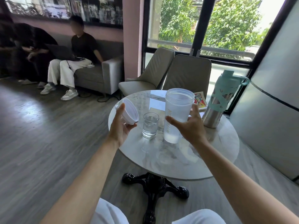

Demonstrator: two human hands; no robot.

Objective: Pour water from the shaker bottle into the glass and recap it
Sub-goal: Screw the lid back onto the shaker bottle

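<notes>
A frosted shaker bottle (177,110) stands upright and uncapped on the round marble table (186,160), with a little water at its bottom. My right hand (189,125) is spread around its right side, fingers apart; I cannot tell whether it touches the bottle. My left hand (120,125) holds the white cap (130,113) in the air, left of the table's edge. A small clear glass (150,125) with water in it stands between my hands, just left of the bottle.
A steel flask with a teal sleeve and lid (218,101) stands at the table's right rear, beside a colourful booklet (200,101). Two grey chairs (186,73) are behind the table. People sit on a sofa (97,73) at the left.
</notes>
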